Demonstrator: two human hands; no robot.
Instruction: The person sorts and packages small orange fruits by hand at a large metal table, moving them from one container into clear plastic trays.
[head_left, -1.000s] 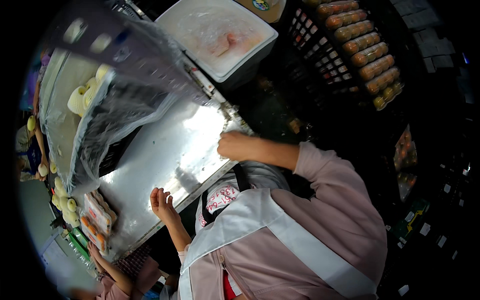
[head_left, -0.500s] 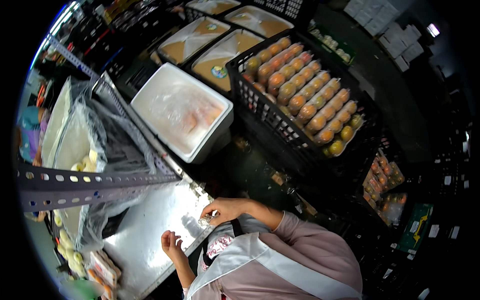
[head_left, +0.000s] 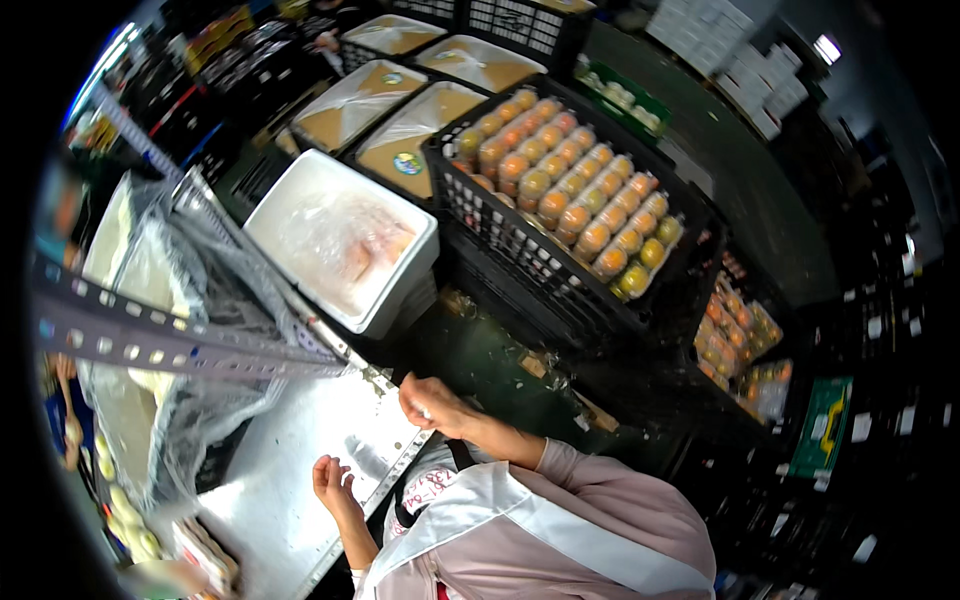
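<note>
My right hand [head_left: 434,406] is over the edge of the shiny metal table [head_left: 290,470], near its corner. Its fingers are bent and drawn together; what they hold, if anything, is too small to make out. Above the tabletop, my left hand [head_left: 333,486] has loosely curled fingers held apart, with nothing in them. Beyond the right hand, a white foam box [head_left: 330,215] contains clear plastic film over something pinkish.
A perforated metal post [head_left: 180,345] crosses the left side before a plastic-lined box [head_left: 190,400]. At the table's lower left lies a wrapped tray [head_left: 205,555]. Black crates with packed orange fruit [head_left: 565,215] stand to the right. Debris [head_left: 535,367] litters the dark floor.
My right hand has moved slightly away from my body, off the crumpled shiny bit it was pinching at the table edge, which no longer shows. The view has shifted a little; my left hand stays similarly posed.
</note>
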